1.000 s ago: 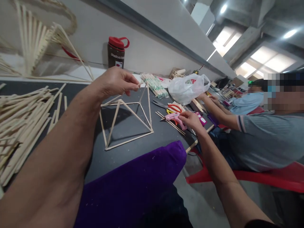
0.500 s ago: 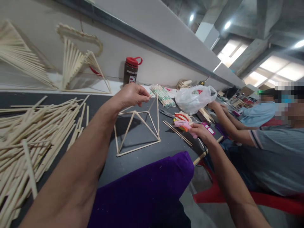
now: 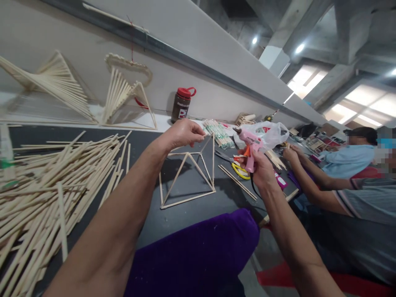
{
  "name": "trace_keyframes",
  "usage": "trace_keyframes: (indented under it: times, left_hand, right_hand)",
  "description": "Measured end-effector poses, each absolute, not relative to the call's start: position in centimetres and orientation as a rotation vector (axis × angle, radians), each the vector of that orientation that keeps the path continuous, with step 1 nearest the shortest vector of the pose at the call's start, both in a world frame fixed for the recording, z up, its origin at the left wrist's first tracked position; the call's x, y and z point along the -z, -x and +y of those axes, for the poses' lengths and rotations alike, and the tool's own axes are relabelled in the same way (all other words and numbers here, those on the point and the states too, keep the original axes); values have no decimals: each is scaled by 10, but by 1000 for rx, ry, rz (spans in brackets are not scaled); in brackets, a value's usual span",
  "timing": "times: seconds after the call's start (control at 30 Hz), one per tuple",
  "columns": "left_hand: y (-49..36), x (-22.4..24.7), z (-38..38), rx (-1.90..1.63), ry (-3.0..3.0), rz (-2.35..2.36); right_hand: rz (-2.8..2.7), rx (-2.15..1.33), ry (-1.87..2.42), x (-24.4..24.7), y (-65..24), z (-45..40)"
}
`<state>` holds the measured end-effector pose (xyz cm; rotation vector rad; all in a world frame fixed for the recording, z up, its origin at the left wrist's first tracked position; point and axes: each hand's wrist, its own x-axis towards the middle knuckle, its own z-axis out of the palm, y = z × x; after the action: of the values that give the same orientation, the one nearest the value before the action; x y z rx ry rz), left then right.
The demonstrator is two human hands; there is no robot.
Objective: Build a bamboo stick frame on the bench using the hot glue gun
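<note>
A frame of thin wooden sticks (image 3: 188,199) stands on the dark table (image 3: 145,231), with peaked triangles rising from its base. My left hand (image 3: 188,134) is closed at its upper part, fingertips pinching a stick end beside the tall right peak. In my right hand (image 3: 261,167) is a pink glue gun (image 3: 253,144), held up to the right of the frame, its dark nozzle pointing up and left. Below the gun lie scissors with yellow handles (image 3: 240,171) and two loose sticks (image 3: 236,181).
Many loose sticks (image 3: 68,185) cover the left of the table. Along the wall stand twisted stick models (image 3: 120,93) and a red-capped bottle (image 3: 182,103). A plastic bag (image 3: 276,134) lies behind the gun. At right, another person's hands (image 3: 292,154) work. Purple cloth (image 3: 198,247) drapes the near edge.
My right hand has lifted the pink glue gun from low by the scissors and turned it nozzle-up. The view has shifted, while my left hand keeps its pinch at the frame.
</note>
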<state>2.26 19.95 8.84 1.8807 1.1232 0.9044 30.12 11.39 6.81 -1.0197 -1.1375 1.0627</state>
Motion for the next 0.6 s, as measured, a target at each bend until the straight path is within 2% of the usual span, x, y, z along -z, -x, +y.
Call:
trace_keyframes:
  times: [0.27,0.6]
  left_hand:
    - [-23,-84,203,-917,-1921,1089]
    - [-22,-86,202,-867,-1866,1128]
  right_hand:
    - [-1372,-855,1066,-86,-283,112]
    - [-1517,-640,1134,-77,-272,105]
